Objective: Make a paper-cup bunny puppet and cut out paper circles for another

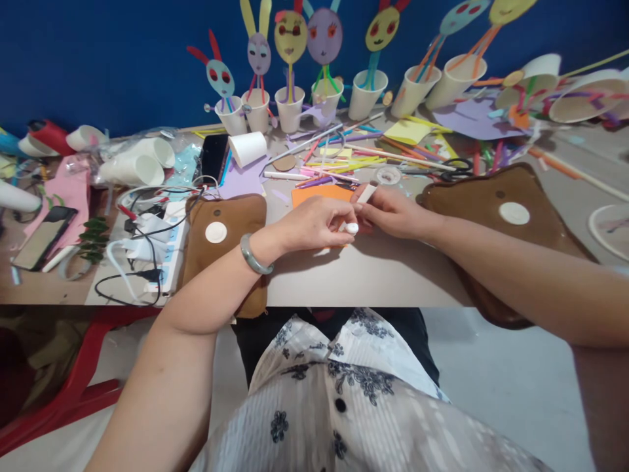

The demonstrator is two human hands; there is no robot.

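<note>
Over the near middle of the table, my left hand point(319, 223), with a grey-green bangle at its wrist, is closed in a pinch. A small white round-ended piece point(350, 228) sticks out from its fingertips. My right hand point(390, 208) meets it from the other side, its fingers closed around a short white stick-like piece point(366, 193). The exact kind of either white piece does not show, nor whether they are joined. Beneath and behind the hands lies a sheet of orange paper point(319, 195), partly covered by them.
Paper cups point(289, 111) with paper-faced pipe-cleaner figures line the blue wall. Pens, scissors point(455, 170) and paper scraps fill the table's back. Brown pouches point(223, 262) flank my arms, the right one point(484, 203) under my forearm. A power strip point(171, 246) with cables lies left.
</note>
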